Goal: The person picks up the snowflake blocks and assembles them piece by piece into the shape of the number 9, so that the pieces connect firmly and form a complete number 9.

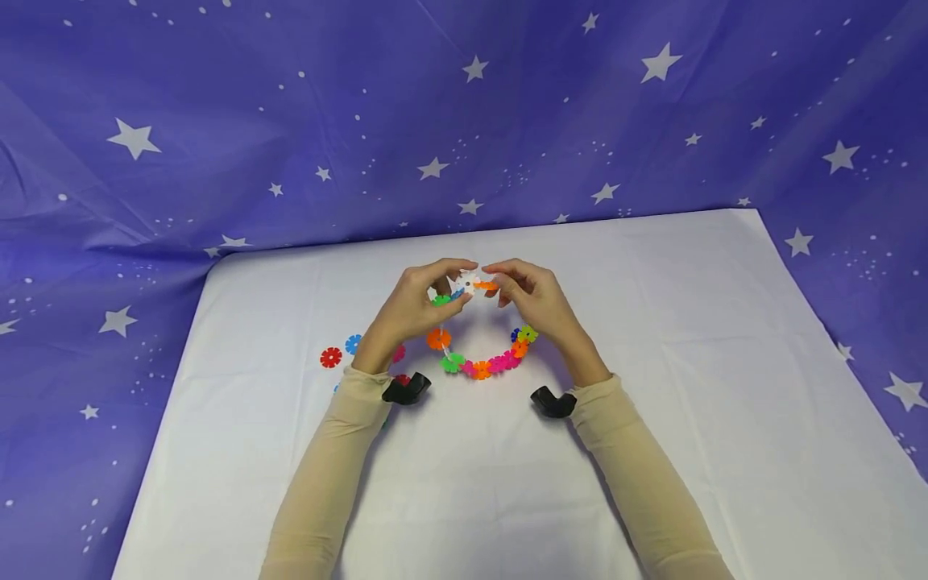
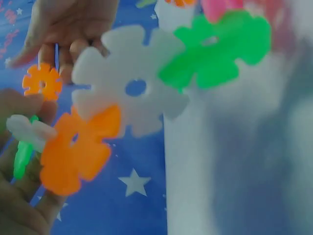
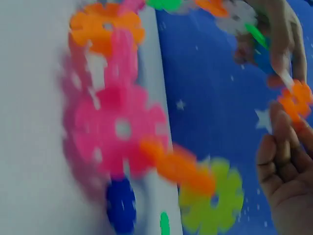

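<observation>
A chain of slotted plastic flower discs curves below the hands. At one end of it my left hand (image 1: 420,300) grips a white disc (image 1: 466,282), with a blue disc and a green disc (image 1: 441,300) close to its fingers. From the other side my right hand (image 1: 540,302) pinches a small orange disc (image 1: 487,285), which meets the white one. The chain runs down through a larger orange disc (image 2: 76,152), a white disc (image 2: 129,81) and a green disc (image 2: 220,49), then pink discs (image 3: 120,129). A yellow-green disc (image 3: 212,196) and a dark blue disc (image 3: 121,205) are near its other end.
Loose discs, among them a red disc (image 1: 330,358) and a blue disc (image 1: 353,345), lie left of the chain, some partly hidden by the left arm. A white cloth (image 1: 652,322) covers the table. Behind it hangs a purple-blue starry curtain (image 1: 377,105).
</observation>
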Demonstrator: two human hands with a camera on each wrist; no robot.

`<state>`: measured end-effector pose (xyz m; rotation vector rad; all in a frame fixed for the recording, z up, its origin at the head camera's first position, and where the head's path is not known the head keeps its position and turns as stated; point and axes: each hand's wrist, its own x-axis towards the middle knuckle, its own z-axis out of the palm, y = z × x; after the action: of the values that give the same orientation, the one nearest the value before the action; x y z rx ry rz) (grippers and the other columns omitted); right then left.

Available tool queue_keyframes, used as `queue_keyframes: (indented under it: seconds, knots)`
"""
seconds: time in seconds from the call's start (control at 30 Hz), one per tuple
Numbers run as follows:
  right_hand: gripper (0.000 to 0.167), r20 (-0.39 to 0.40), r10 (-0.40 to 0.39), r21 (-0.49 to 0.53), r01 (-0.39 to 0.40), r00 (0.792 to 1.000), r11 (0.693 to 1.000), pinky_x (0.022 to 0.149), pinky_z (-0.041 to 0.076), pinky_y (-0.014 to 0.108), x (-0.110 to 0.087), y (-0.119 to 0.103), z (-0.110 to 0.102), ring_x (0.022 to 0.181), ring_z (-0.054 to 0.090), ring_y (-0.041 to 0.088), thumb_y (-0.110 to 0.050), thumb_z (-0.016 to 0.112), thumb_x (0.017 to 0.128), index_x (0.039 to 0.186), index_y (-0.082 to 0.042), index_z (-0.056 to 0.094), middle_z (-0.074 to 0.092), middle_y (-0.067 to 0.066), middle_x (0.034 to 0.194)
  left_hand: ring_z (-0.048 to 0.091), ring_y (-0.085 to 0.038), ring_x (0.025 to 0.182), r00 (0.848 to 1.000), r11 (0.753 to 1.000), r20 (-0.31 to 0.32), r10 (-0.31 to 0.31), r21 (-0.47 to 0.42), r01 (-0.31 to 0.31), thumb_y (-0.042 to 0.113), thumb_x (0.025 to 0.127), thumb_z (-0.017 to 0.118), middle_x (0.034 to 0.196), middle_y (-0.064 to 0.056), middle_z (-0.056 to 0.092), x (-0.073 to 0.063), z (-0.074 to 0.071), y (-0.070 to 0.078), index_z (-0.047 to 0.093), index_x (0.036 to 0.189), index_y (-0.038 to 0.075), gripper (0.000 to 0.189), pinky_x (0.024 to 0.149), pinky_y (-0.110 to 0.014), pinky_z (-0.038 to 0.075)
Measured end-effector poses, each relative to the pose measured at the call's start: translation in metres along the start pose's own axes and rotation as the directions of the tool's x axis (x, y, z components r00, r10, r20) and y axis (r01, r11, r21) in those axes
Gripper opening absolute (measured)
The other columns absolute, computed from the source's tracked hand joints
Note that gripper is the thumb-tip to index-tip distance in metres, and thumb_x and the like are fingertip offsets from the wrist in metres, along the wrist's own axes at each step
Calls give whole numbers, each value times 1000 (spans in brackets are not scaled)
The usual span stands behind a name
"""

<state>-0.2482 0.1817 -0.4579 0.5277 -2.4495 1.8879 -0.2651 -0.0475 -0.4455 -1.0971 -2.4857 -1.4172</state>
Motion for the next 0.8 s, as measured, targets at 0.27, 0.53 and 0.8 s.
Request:
queue_keyframes:
  seconds: [0.27, 0.53, 0.8]
  knots:
    - [20, 122, 203, -309, -158, 971, 938, 68, 48, 29, -4, 31, -47, 76, 57, 26, -13, 60, 98, 115, -5, 68, 66, 13, 86, 56, -16, 79, 999, 996, 34, 11, 88, -14, 11, 89, 70, 108, 0, 71, -4, -7, -15, 68, 124, 19, 36, 73, -33, 47]
    - [36, 386, 351, -523, -111, 853, 845, 73, 42, 30, -12, 40, -47, 80, 49, 18, -22, 85, 77, 106, -11, 67, 54, 5, 83, 61, -21, 97, 999, 998, 17, -45, -37, 46, 5, 90, 68, 118, -8, 68, -5, -11, -25, 66, 119, 9, 29, 91, -38, 52]
    - [33, 365, 324, -634, -22, 873, 773, 72, 39, 32, -16, 35, -36, 76, 47, 17, -23, 86, 76, 99, -12, 64, 50, 3, 80, 61, -22, 102, 992, 986, 16, -127, -108, 128, 10, 89, 72, 115, -8, 68, -6, -11, -26, 64, 114, 6, 27, 91, -38, 51]
